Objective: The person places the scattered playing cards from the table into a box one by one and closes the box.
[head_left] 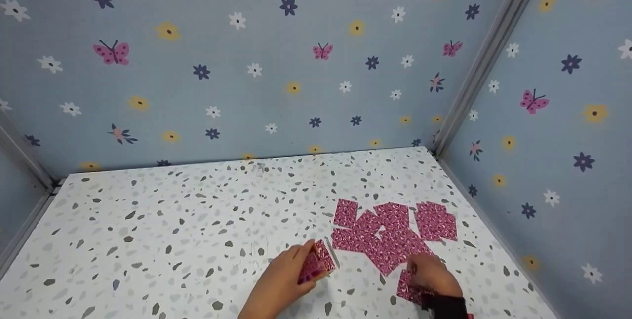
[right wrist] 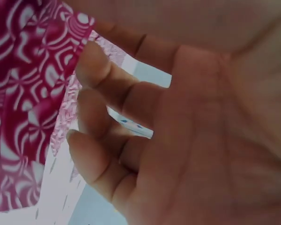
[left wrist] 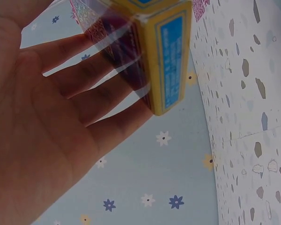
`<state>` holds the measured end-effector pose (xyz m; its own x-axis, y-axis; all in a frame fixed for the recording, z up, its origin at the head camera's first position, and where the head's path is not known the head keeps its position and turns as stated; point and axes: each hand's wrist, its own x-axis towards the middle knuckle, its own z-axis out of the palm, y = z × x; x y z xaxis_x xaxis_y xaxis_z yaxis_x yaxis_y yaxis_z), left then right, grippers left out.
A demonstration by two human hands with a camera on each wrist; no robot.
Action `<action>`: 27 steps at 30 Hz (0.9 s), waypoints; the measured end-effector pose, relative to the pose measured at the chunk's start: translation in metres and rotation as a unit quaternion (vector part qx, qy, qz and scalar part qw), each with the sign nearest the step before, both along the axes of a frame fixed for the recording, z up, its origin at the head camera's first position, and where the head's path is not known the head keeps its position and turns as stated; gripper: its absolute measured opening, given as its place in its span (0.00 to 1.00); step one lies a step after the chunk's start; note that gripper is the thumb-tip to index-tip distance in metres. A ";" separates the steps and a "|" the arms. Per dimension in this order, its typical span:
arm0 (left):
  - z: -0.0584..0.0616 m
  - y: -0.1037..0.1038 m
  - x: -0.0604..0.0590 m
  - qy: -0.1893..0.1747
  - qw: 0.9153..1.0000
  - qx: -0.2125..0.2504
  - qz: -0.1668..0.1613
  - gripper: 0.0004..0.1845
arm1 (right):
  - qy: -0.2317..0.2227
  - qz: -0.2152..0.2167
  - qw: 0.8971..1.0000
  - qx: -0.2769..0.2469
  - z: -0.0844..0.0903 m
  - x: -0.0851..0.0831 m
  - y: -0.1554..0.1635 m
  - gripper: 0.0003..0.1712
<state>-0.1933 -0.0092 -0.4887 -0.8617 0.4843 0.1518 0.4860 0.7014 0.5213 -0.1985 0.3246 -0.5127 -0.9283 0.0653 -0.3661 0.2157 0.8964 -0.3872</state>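
My left hand (head_left: 284, 277) grips a small card box (head_left: 312, 267), its fingers along one side and the thumb on the near side. In the left wrist view the box (left wrist: 171, 56) has a yellow end with a blue label and a clear film around it. A patterned card or cards show at the box's mouth. On the right, my right hand (head_left: 434, 274) has curled fingers and pinches a pink patterned card (head_left: 406, 289). That card (right wrist: 28, 93) fills the left side of the right wrist view; the thumb's grip is hidden there.
Several pink patterned cards (head_left: 390, 245) lie spread and overlapping on the speckled white table (head_left: 197, 230), just beyond my right hand. A smaller group of cards (head_left: 434, 222) lies farther right. Floral panels (head_left: 276, 62) close off the back and the sides.
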 end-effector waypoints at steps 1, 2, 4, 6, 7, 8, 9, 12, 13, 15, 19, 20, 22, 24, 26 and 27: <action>0.000 0.000 0.000 0.000 1.000 0.001 -0.001 0.41 | 0.010 -0.001 1.000 -0.014 0.001 0.001 0.000 0.10; 0.000 0.000 0.000 -0.001 1.000 0.001 -0.002 0.41 | 0.019 -0.005 0.999 -0.032 0.002 0.003 0.000 0.10; 0.000 0.000 -0.001 0.000 1.000 0.000 -0.003 0.41 | 0.032 -0.011 0.998 -0.058 0.005 0.005 0.000 0.10; 0.000 0.001 -0.001 0.002 1.000 0.000 -0.005 0.41 | 0.041 -0.011 0.997 -0.065 0.007 0.005 -0.002 0.10; 0.000 0.001 -0.001 0.003 1.000 0.000 -0.006 0.41 | 0.045 -0.011 0.997 -0.063 0.009 0.004 -0.002 0.09; 0.000 0.001 -0.001 0.002 1.000 -0.001 -0.006 0.41 | 0.045 -0.014 0.997 -0.062 0.010 0.004 -0.003 0.08; 0.000 0.001 -0.001 0.003 1.000 -0.001 -0.006 0.41 | 0.047 -0.017 0.997 -0.059 0.012 0.003 -0.004 0.07; -0.001 0.002 -0.001 0.006 1.000 -0.001 -0.006 0.40 | 0.070 -0.015 0.996 -0.062 0.017 0.002 -0.008 0.13; -0.001 0.001 -0.001 0.007 1.000 -0.001 -0.006 0.40 | 0.080 -0.012 0.995 -0.066 0.018 0.002 -0.009 0.16; -0.001 0.001 0.000 0.007 1.000 -0.001 -0.007 0.40 | 0.101 -0.001 0.992 -0.076 0.021 0.003 -0.010 0.19; 0.000 0.001 0.001 0.005 1.000 -0.005 -0.010 0.41 | 0.123 0.021 0.983 -0.136 0.028 0.003 -0.013 0.15; 0.000 0.002 0.001 0.005 1.000 -0.006 -0.011 0.41 | 0.124 0.023 0.979 -0.157 0.030 0.003 -0.014 0.13; 0.000 0.002 0.001 0.006 1.000 -0.006 -0.012 0.41 | 0.125 0.027 0.973 -0.193 0.033 0.003 -0.017 0.09; -0.001 0.003 0.001 0.009 1.000 -0.006 -0.013 0.41 | 0.128 0.031 0.967 -0.217 0.037 0.003 -0.020 0.05; -0.002 0.004 0.001 0.011 1.000 -0.006 -0.012 0.41 | 0.130 0.034 0.964 -0.231 0.039 0.003 -0.024 0.05; -0.002 0.004 0.000 0.011 1.000 -0.007 -0.011 0.41 | 0.131 0.032 0.962 -0.237 0.040 0.003 -0.026 0.06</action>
